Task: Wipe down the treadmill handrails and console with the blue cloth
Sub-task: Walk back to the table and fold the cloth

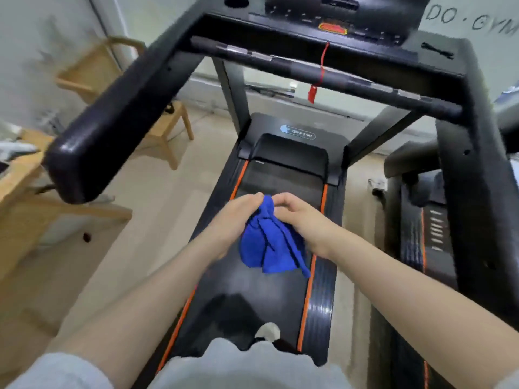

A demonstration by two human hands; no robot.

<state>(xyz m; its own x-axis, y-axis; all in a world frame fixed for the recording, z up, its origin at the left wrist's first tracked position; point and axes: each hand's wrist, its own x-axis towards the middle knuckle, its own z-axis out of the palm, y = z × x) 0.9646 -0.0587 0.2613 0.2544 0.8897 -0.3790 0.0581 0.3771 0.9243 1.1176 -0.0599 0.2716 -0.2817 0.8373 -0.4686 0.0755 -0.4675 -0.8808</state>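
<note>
A bunched blue cloth [269,242] hangs between both hands, above the treadmill belt [252,293]. My left hand [233,217] pinches its top edge from the left. My right hand [303,220] grips it from the right, fingers curled. The black left handrail [118,119] runs from the lower left up toward the console [331,21] at the top. The right handrail [474,169] runs down the right side. A crossbar [323,74] with silver grip sensors spans between them, with a red safety clip [312,92] hanging from it. Both hands are well below the rails.
A wooden chair [157,119] and wooden table [25,189] stand to the left of the treadmill. A second treadmill [421,220] sits close on the right. A cup holder [236,1] is at the console's left. Pale floor lies to the left.
</note>
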